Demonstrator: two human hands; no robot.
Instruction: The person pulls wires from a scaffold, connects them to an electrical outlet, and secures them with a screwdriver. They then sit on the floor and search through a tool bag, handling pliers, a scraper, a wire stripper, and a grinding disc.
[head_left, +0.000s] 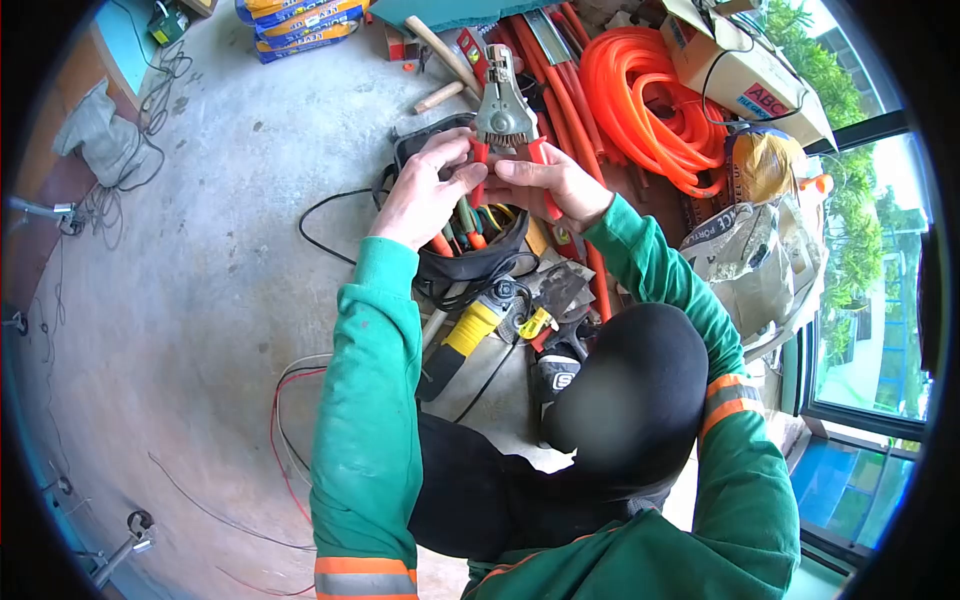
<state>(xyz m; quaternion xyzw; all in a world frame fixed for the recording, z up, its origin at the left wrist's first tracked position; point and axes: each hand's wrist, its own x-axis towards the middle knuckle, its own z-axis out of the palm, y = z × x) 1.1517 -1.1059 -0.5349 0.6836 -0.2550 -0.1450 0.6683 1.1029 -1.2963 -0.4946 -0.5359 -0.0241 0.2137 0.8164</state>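
Both our hands, left (425,190) and right (560,185), reach forward, fingers curled round the red handles of a metallic wire stripper (507,105).

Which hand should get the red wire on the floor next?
Probably the left hand: the red wire lies on that side, and the right hand could hold the red-handled tool alone.

building site room, cement bags (755,240), tools
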